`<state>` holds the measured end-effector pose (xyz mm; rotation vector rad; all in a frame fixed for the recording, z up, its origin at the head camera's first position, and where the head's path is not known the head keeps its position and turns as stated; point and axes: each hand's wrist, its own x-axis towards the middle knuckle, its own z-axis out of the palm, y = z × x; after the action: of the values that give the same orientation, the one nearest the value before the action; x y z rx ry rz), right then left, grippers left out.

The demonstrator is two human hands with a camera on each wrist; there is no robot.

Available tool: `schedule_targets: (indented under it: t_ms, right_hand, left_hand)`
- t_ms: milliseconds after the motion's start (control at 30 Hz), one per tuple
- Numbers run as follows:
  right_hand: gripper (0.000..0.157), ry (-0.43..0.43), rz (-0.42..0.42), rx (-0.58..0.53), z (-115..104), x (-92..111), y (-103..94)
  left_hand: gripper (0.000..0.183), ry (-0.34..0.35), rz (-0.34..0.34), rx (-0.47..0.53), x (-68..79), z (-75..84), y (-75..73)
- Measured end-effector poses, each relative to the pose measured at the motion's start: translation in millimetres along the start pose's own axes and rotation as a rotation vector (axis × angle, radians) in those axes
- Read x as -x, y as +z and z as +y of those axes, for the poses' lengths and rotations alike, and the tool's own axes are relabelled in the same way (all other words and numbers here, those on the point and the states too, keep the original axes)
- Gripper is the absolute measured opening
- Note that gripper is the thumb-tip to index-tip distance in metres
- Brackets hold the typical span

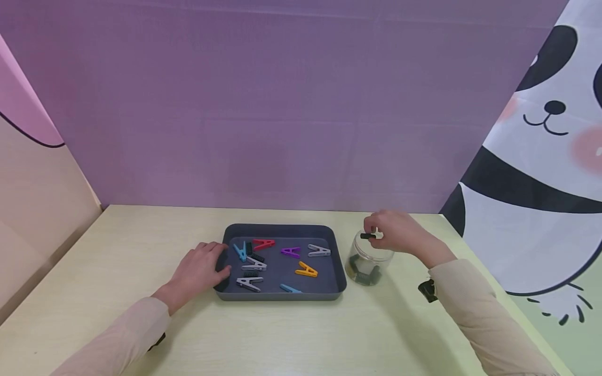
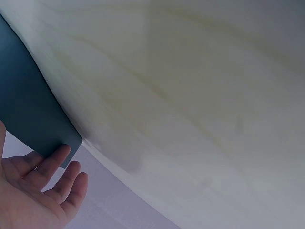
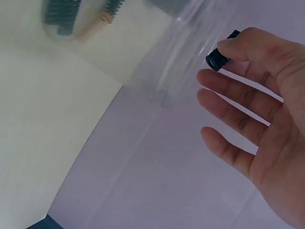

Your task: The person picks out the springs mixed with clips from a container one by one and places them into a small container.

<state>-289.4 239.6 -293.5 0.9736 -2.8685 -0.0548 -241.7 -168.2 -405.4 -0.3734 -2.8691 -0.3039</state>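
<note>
At the left end of a dark grey tray [image 1: 282,296], my left hand [image 1: 199,269] touches the rim with loosely bent fingers. In the left wrist view its fingers [image 2: 53,161] lie against the tray's corner [image 2: 38,100]. Inside the tray lie red [image 1: 264,244], purple [image 1: 290,251], orange [image 1: 307,269], blue and grey clips, with several small black ribbed pieces [image 1: 257,258] among them. My right hand [image 1: 395,230] pinches a black ribbed piece [image 3: 217,59] between thumb and index finger, above the mouth of a clear jar [image 1: 354,256]; the other fingers are loosely spread.
Dark ribbed pieces [image 3: 62,16] and a tan one [image 3: 95,27] lie in the jar's bottom. The jar stands right of the tray on a pale wooden table [image 1: 301,339]. A purple backdrop [image 1: 282,104] rises behind, with a panda print [image 1: 550,156] at the right.
</note>
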Motion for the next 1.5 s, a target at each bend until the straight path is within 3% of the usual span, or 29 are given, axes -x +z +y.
schedule_targets:
  t_ms: [433,1033,1500]
  right_hand:
    - [0.01,0.027,-0.046,0.001,3,10,14.0]
    - [0.013,0.049,-0.04,-0.027,0,12,22.5]
    - [0.013,0.017,0.006,-0.033,0,13,20.8]
  left_hand:
    - [0.048,-0.005,-0.009,-0.011,0.4,0.6,-0.4]
    - [0.049,0.002,0.004,0.002,1.6,-0.1,1.3]
    - [0.048,0.003,0.007,-0.007,0.7,-0.1,0.7]
